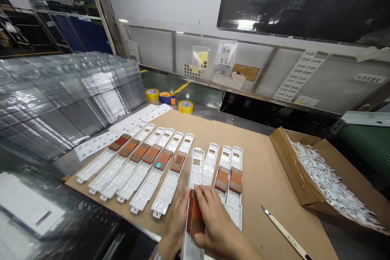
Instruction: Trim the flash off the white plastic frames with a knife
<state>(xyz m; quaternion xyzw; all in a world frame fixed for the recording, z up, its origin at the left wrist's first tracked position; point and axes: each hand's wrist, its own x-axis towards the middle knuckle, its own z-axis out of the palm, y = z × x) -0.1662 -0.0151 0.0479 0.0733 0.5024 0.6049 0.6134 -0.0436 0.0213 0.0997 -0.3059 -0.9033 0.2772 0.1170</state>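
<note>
Several long white plastic strips lie side by side on a brown cardboard sheet [256, 138], most with a reddish-brown block across the middle, such as the block [163, 159] with a round blue sticker. At the near edge, my left hand [178, 221] is closed along the left side of one white strip [197, 166]. My right hand [213, 215] wraps over a dark red-brown block [195, 215] on that same strip, fingers on top and thumb at its near end. Behind my right hand lies a strip [211, 162] partly hidden by it.
A cardboard box [304, 187] of small white pieces stands at the right, near a marked white blade-like tool [283, 229]. Clear plastic trays [67, 101] are stacked at the left. Yellow tape rolls [185, 107] sit at the back, below a dark screen [304, 4].
</note>
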